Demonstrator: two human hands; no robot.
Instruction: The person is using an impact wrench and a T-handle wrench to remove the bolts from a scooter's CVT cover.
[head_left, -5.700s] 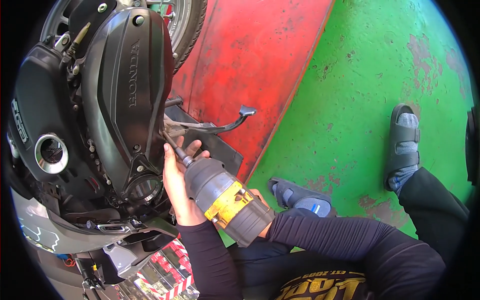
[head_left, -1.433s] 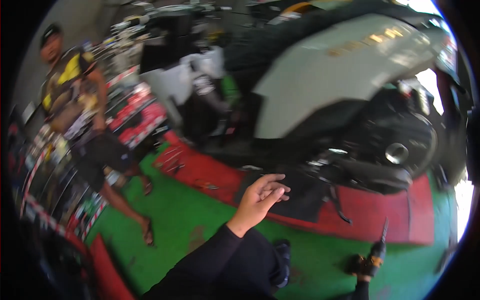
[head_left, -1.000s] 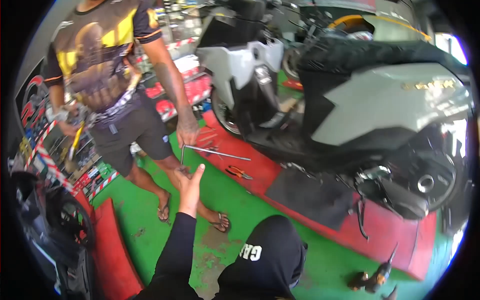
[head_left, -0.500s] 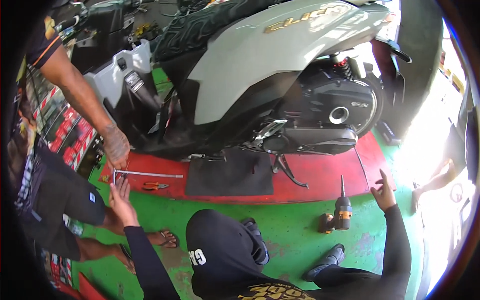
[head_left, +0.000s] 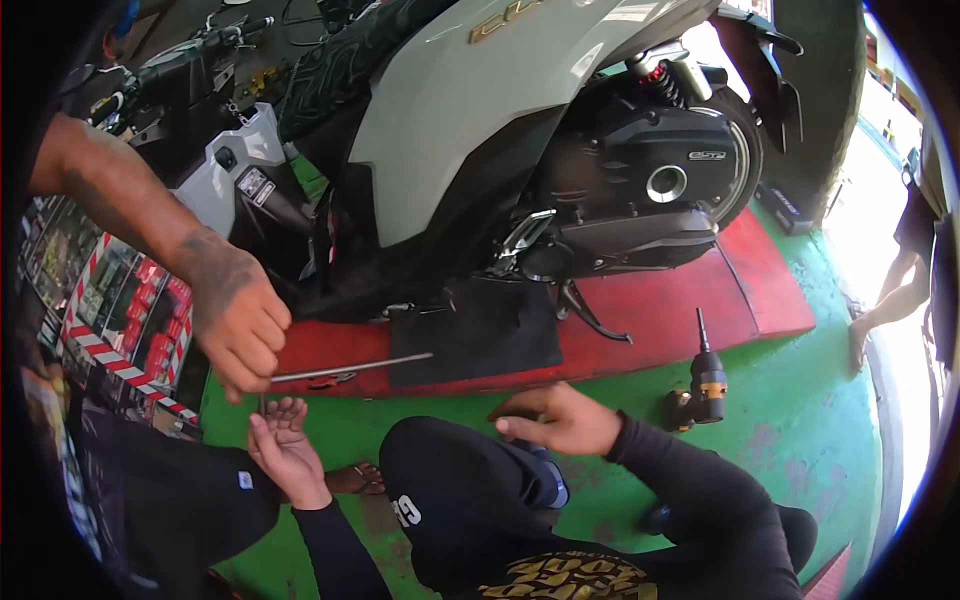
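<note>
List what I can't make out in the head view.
In the head view:
Bend of the wrench: covered by the co-worker's hand.
Whether the left hand touches the wrench's short end: they overlap too closely.
Palm of the right hand: hidden by its own back.
Part of the pliers: crossed by the wrench.
Top of the seat: cut off by the upper edge.

The head camera looks down at the hands (head_left: 290, 458).
</note>
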